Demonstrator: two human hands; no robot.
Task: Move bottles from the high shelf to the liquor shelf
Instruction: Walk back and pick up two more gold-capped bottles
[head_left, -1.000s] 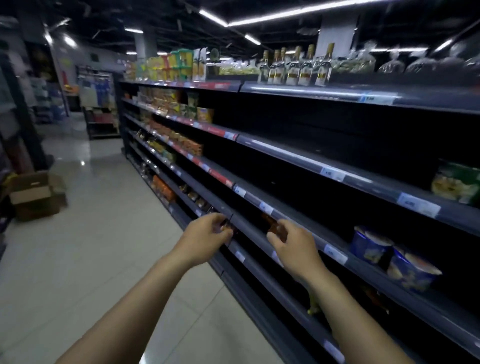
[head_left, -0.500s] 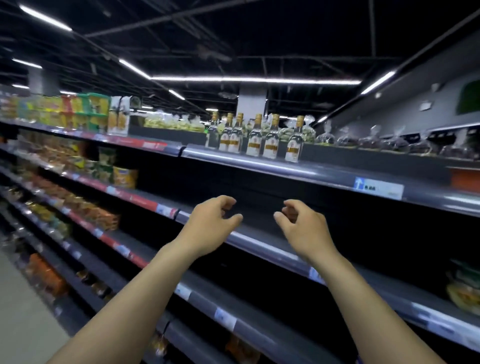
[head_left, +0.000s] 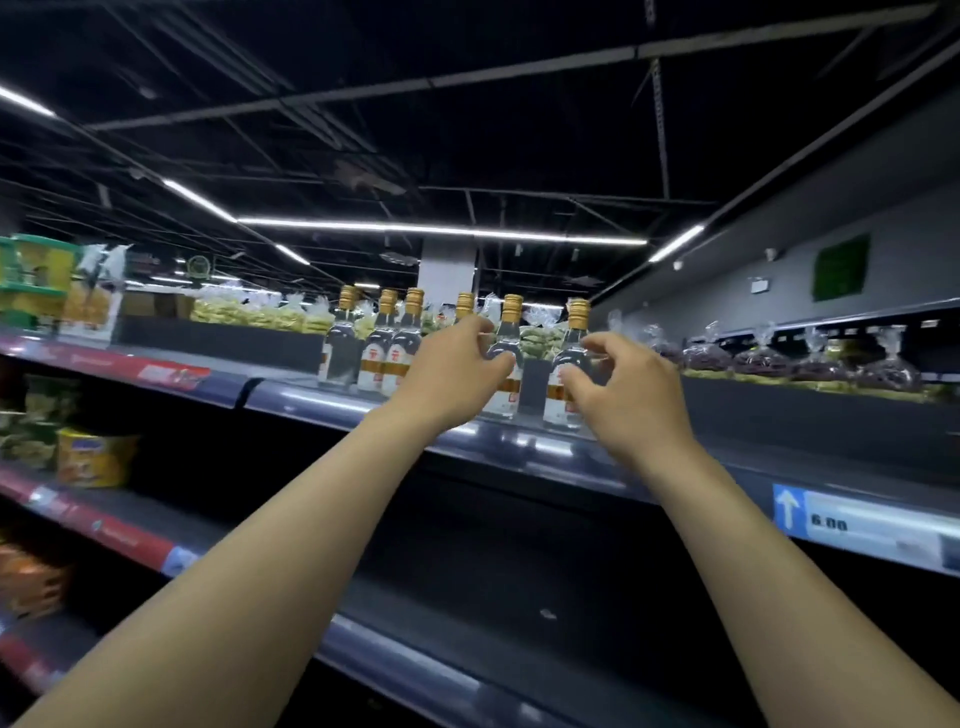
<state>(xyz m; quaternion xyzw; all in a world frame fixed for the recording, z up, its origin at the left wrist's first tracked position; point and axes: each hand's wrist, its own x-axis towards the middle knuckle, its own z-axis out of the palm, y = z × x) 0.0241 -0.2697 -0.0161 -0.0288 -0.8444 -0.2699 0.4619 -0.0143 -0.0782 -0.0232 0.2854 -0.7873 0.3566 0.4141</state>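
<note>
Several clear glass bottles with gold caps and orange-white labels stand in a row on the high shelf. My left hand is raised in front of the row, fingers spread and curled around one bottle, thumb at its shoulder, without a firm grip. Just in front of the rightmost bottle is my right hand, fingers apart, not clearly touching it. Three more bottles stand to the left of my left hand. Another bottle is mostly hidden behind my left hand.
Bagged goods lie along the high shelf to the right, and yellow packets and boxes to the left. A price tag with an arrow hangs on the shelf edge. Lower shelves hold tubs and snack packs at left.
My view tilted up from the low shelves to the high shelf. Both hands rose from the lower shelf edge to the bottle row and now frame two bottles.
</note>
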